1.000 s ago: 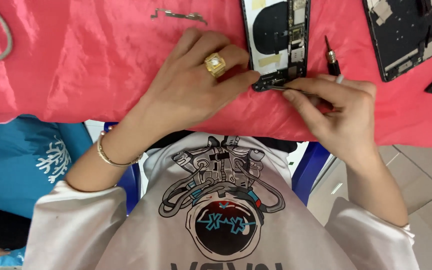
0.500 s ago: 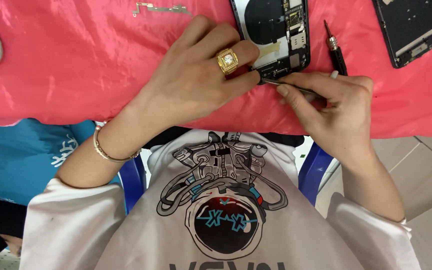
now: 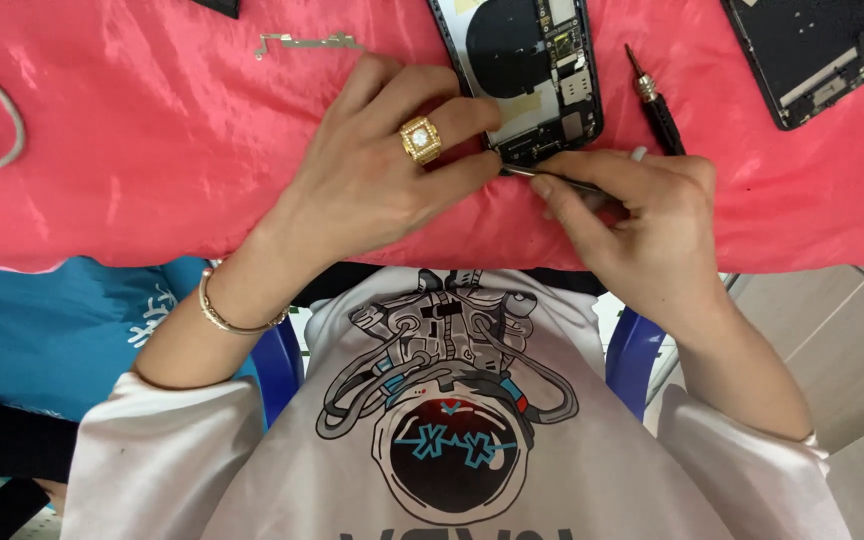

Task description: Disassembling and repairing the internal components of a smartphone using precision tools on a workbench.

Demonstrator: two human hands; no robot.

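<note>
A: Where is the opened black smartphone body (image 3: 527, 75)?

B: Flat on the pink cloth-covered tabletop (image 3: 152, 130), its lower end under both hands. The left hand (image 3: 382, 180), wearing a gold ring, presses fingertips on the lower edge, pinning it. The right hand (image 3: 642, 215) is closed around thin metal tweezers (image 3: 542, 176), tips at the bottom connectors.

A: How does it handle?

B: Light, rigid, probably fragile inside; best held by the frame edges. A black-handled screwdriver (image 3: 657, 100) lies just beside.

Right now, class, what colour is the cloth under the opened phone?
Bright pink-red cloth, seen best in the head view beneath the opened phone.
</note>
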